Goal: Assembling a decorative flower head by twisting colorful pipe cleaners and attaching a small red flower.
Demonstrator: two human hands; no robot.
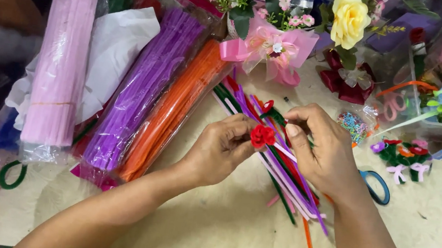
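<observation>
My left hand (221, 147) pinches a small red flower twisted from pipe cleaner (262, 136) between thumb and fingers. My right hand (321, 146) is closed on the same flower from the right, its fingertips on a thin red and green strand (268, 108) that rises from it. Both hands hover over a loose pile of pipe cleaners (282, 170) in purple, green, red, pink and orange lying on the cream table (220, 224).
Bagged bundles of pipe cleaners lie at the left: pink (61, 61), purple (142, 87), orange (175, 108). Blue-handled scissors (376, 186) rest under my right wrist. Small finished flowers (403, 156), a bag of beads (352, 124) and flower bouquets (274, 47) stand behind.
</observation>
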